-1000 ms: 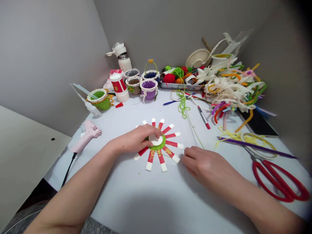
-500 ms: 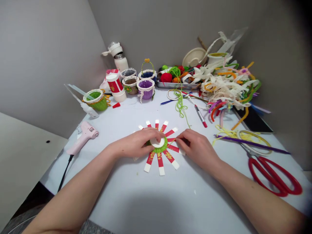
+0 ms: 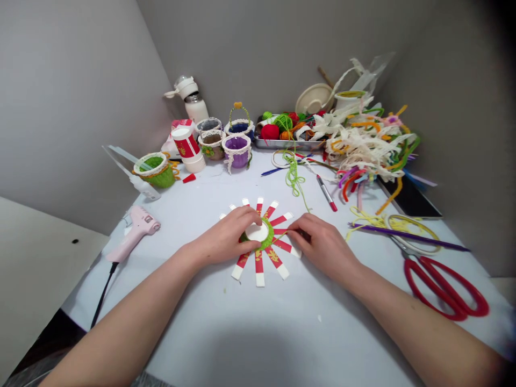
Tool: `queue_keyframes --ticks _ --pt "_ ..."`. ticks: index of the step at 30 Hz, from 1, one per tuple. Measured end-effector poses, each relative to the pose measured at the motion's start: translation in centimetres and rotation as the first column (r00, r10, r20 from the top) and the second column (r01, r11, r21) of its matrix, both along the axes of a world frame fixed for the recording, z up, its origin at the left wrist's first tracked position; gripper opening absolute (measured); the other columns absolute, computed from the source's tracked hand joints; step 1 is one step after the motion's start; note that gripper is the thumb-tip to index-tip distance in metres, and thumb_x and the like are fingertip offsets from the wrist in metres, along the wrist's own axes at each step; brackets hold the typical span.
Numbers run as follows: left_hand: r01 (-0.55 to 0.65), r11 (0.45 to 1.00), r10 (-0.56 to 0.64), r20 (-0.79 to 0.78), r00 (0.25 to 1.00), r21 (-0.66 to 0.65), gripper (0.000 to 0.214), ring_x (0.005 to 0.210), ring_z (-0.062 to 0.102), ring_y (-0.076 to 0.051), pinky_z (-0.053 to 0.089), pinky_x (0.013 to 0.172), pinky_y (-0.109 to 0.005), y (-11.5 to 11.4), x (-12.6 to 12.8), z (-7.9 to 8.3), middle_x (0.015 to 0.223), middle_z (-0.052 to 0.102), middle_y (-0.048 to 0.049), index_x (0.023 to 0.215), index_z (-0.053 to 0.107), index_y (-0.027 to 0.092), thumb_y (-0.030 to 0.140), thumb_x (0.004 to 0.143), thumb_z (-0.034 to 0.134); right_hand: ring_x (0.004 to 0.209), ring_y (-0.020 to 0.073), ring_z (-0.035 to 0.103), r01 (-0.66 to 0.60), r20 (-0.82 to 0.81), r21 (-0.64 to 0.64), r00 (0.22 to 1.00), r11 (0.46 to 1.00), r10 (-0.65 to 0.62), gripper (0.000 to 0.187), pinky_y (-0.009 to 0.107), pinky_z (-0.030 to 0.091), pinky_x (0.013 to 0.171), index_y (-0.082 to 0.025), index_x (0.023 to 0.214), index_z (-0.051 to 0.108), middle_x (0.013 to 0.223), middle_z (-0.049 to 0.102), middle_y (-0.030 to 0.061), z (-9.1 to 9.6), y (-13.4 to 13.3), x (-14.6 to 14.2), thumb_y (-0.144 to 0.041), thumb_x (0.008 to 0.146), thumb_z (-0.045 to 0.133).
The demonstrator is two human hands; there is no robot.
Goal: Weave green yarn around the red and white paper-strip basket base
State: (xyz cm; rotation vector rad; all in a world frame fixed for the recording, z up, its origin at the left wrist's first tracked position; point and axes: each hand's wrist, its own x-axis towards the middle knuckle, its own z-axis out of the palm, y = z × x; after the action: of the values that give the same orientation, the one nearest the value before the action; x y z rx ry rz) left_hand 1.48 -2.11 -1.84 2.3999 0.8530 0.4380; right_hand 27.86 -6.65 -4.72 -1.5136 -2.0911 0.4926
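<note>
Two hands on a paper sunburst [image 3: 259,266], mid-table
Left hand [image 3: 223,236] presses the white disc [image 3: 257,232], fingers spread over it; right hand [image 3: 318,244] pinches green yarn [image 3: 300,196] narrowly at the 3 o'clock strips [image 3: 282,245] — a hard tug could shift the disc or tear one. The yarn trails toward 12 o'clock beside a marker [image 3: 325,192], where it could snag.

Your L hand [image 3: 228,234]: bare, palm down, knuckles arched, fingers curled fwd. Your R hand [image 3: 322,244]: bare, palm down, fingertips [image 3: 293,229] bunched, pointing L. Your L forearm [image 3: 129,317], R forearm [image 3: 415,317]: bare, angled in from lower corners.
</note>
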Motion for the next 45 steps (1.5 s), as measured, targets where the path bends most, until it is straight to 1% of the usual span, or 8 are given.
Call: queue_keyframes --ticks 3,9,16,25,29,35,42,45 --pt "0.016 1.0 -0.017 -0.03 0.999 -0.013 0.025 0.118 0.061 -0.029 0.052 0.103 -0.044 0.3 -0.4 0.5 0.126 0.065 -0.011 0.12 0.06 0.021 0.027 0.096 0.067 0.087 0.02 0.067 -0.029 -0.035 0.053 0.999 0.998 0.031 0.017 0.033 0.05 0.078 -0.021 0.096 0.074 0.097 0.067 0.0054 -0.1 0.0 0.1 -0.019 0.101 0.057" --pt "0.089 0.994 -0.092 -0.034 0.995 -0.07 0.029 0.127 0.058 -0.03 0.046 0.111 -0.048 0.9 -1.7 1.4 0.131 0.068 -0.0085 0.123 0.061 0.024 0.022 0.094 0.063 0.089 0.0199 0.067 -0.163 -0.028 0.152 0.985 0.975 0.169 0.026 0.032 0.052 0.076 -0.021 0.106 0.074 0.099 0.068 0.0065 0.4 -0.9 -0.1 -0.01 0.103 0.049" --pt "0.111 0.986 -0.117 -0.037 0.993 -0.127 0.032 0.128 0.059 -0.028 0.044 0.113 -0.046 1.4 -2.2 1.2 0.135 0.068 -0.0074 0.122 0.061 0.023 0.018 0.091 0.064 0.083 0.0205 0.063 -0.359 0.15 0.068 0.926 0.931 0.346 0.021 0.032 0.048 0.072 -0.018 0.091 0.068 0.089 0.066 0.0058 1.9 -3.5 -0.3 -0.008 0.1 0.053" --pt "0.143 0.981 -0.148 -0.029 0.989 -0.132 0.027 0.125 0.062 -0.027 0.045 0.111 -0.044 1.6 -2.3 1.6 0.133 0.069 -0.0068 0.116 0.062 0.023 0.016 0.09 0.065 0.072 0.0159 0.058 -0.454 0.315 -0.034 0.841 0.89 0.441 0.022 0.029 0.039 0.062 -0.017 0.08 0.064 0.085 0.063 0.0034 2.4 -4.6 0.0 0.0 0.091 0.057" --pt "0.151 0.978 -0.157 -0.035 0.987 -0.141 0.028 0.126 0.062 -0.027 0.044 0.112 -0.044 1.6 -2.4 1.7 0.136 0.069 -0.0062 0.116 0.062 0.023 0.014 0.089 0.065 0.07 0.0158 0.057 -0.425 0.364 -0.008 0.842 0.905 0.399 0.023 0.029 0.037 0.06 -0.018 0.079 0.064 0.083 0.062 0.0029 2.6 -4.4 0.3 0.002 0.089 0.058" --pt "0.153 0.977 -0.16 -0.037 0.986 -0.146 0.029 0.124 0.063 -0.026 0.045 0.11 -0.042 1.5 -2.4 1.7 0.134 0.069 -0.0062 0.116 0.062 0.023 0.014 0.089 0.065 0.078 0.0195 0.062 -0.315 0.389 -0.008 0.873 0.949 0.294 0.022 0.031 0.041 0.064 -0.019 0.08 0.065 0.085 0.064 0.0043 2.0 -3.5 0.8 -0.004 0.094 0.059" --pt "0.197 0.968 -0.201 -0.011 0.979 -0.155 0.033 0.126 0.063 -0.026 0.044 0.112 -0.043 0.7 -1.6 1.6 0.134 0.07 -0.0065 0.119 0.062 0.024 0.011 0.089 0.063 0.085 0.0216 0.065 -0.077 0.169 0.059 0.983 0.995 0.066 0.018 0.033 0.047 0.073 -0.02 0.086 0.069 0.088 0.067 0.0049 0.7 -1.6 0.1 -0.017 0.1 0.058" --pt "0.215 0.965 -0.217 0.006 0.976 -0.152 0.033 0.125 0.063 -0.026 0.044 0.111 -0.044 0.5 -1.3 1.5 0.135 0.07 -0.0069 0.118 0.063 0.024 0.009 0.089 0.06 0.083 0.0205 0.064 0.006 0.053 0.046 0.999 0.999 -0.008 0.016 0.032 0.047 0.073 -0.02 0.086 0.068 0.086 0.067 0.0039 0.1 -0.9 -0.2 -0.019 0.099 0.058"
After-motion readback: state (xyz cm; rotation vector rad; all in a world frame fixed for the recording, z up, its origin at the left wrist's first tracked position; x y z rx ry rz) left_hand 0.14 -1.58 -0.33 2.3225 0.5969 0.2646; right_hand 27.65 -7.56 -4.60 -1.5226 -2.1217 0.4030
